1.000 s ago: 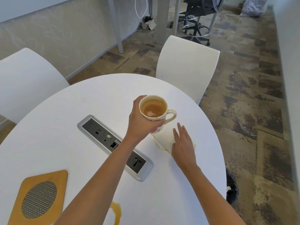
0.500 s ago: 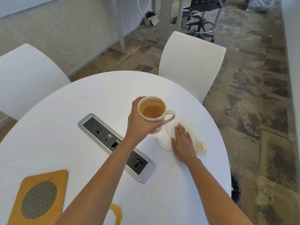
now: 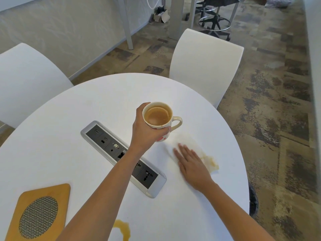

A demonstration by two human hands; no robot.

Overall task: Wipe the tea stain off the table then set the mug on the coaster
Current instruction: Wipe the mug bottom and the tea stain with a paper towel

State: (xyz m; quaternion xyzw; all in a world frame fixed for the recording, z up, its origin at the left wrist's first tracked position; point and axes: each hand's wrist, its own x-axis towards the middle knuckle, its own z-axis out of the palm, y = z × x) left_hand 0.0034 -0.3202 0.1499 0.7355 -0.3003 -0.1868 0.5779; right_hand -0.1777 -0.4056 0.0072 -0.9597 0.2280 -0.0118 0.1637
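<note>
Head view, read from left to right. At the near left edge of the round white table [image 3: 73, 119] lies the wooden coaster [image 3: 39, 210] with its metal mesh centre, unoccupied. Just right of it, at the near edge, a ring-shaped tea stain [image 3: 122, 229] is untouched and partly covered by the left forearm. A recessed power strip [image 3: 123, 158] runs diagonally across the middle. Above its far end the left hand [image 3: 147, 132] holds the mug [image 3: 159, 120] off the table, fingers curled round the body, handle pointing right; the mug is nearly full of tea. Below and right of it, the right hand [image 3: 192, 166] lies flat, fingers extended and together, pressing a thin white tissue [image 3: 186, 142] onto the table; a tea-soaked corner shows beside the wrist.

Risks, as judgement: the full mug hangs near the open sockets, so any tilt of the wrist during wiping may spill tea into them. The wet tissue may smear tea instead of lifting it. The near stain is easily overlooked, and carrying the mug to the coaster passes directly over it.
</note>
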